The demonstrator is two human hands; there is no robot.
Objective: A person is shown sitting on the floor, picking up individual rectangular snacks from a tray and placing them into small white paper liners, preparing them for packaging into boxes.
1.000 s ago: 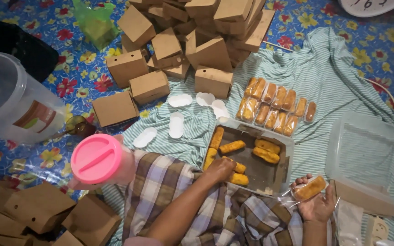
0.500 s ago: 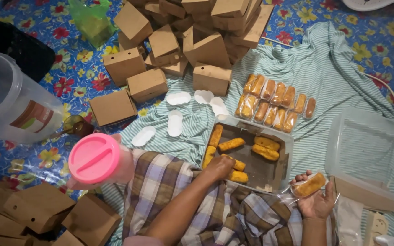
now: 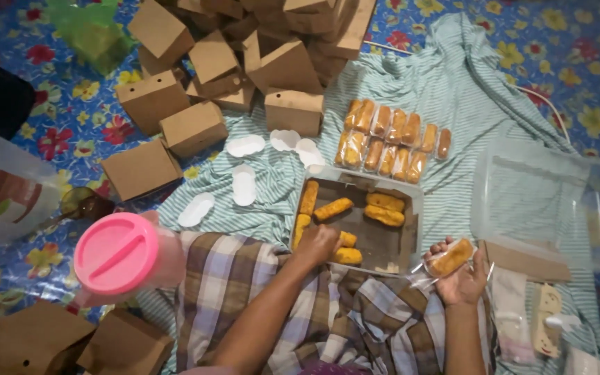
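Low in the middle of the frame, the left hand [image 3: 319,244] reaches into the cardboard tray [image 3: 411,208] and closes over a golden pastry roll [image 3: 347,255] at the tray's near edge; the fingers hide how firmly they clamp, so I cannot tell whether the grip is fully shut. At lower right, the right hand [image 3: 461,278] lies palm up, its grip curled around a wrapped roll [image 3: 451,257] in a clear plastic sleeve.

That wrapped roll's long axis runs diagonally, one end toward the upper right of the frame, the other toward the lower left. The loose rolls [image 3: 385,210] left in the tray mostly lie across it, a few along its left wall.

A good way to lift these soft pieces would be by the middle, fingers spread along the length, not pinching an end.

Above the tray, a double row of bagged rolls [image 3: 390,142] lies on the striped cloth [image 3: 453,83]. Brown boxes [image 3: 244,62] pile at upper left; a pink-lidded jug [image 3: 116,253] stands at lower left.
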